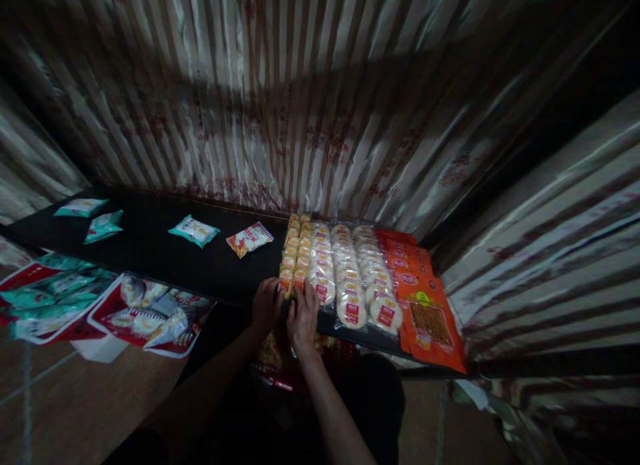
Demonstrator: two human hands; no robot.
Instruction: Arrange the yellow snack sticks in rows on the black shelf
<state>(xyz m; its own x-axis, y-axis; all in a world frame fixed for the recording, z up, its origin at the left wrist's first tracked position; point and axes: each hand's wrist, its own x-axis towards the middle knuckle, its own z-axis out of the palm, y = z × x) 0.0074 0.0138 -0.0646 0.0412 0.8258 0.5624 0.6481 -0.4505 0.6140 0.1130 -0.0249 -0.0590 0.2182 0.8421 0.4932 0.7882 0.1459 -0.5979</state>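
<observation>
My left hand and my right hand are side by side at the near edge of a black table. Both have their fingers curled onto the nearest small yellow snack packet at the front of two yellow rows. To the right of these lie rows of round white rice-cracker packets, and beyond them overlapping orange packets. What the fingers grip underneath is hidden in the dim light.
Loose packets lie further left on the table: a red-and-white one and three teal ones. Open bags of snacks sit on the floor at the left. Striped fabric hangs behind and at the right.
</observation>
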